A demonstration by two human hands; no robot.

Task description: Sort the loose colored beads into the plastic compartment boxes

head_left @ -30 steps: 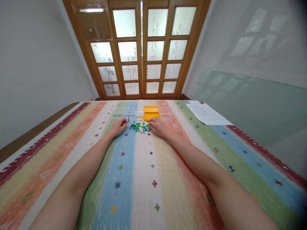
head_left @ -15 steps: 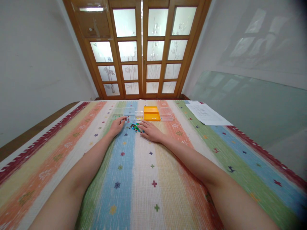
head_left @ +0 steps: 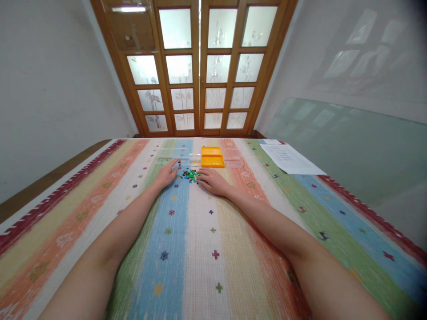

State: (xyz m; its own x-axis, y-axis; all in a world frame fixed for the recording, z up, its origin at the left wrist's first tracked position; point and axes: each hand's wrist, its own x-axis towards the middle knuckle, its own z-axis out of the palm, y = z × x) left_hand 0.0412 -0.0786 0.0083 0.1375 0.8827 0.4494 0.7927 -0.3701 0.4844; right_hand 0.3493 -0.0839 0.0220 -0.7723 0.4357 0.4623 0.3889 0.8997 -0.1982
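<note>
Small coloured pieces, mostly green, blue and dark red, lie in a loose pile on the striped tablecloth, between the two hands. The right hand rests palm down at the pile's edge, fingers loosely spread; its fingertips hide some pieces there. The left hand lies on the other side, index finger and thumb apart; whether a piece sits under either hand, I cannot tell. Just beyond stand a clear box with tiny bits inside, a small clear container holding something yellow, an orange tray and another clear box, whose transparent edges blur into the cloth. Printed papers lie well apart at right, their text unreadable. Both upper arms are cut off.
</note>
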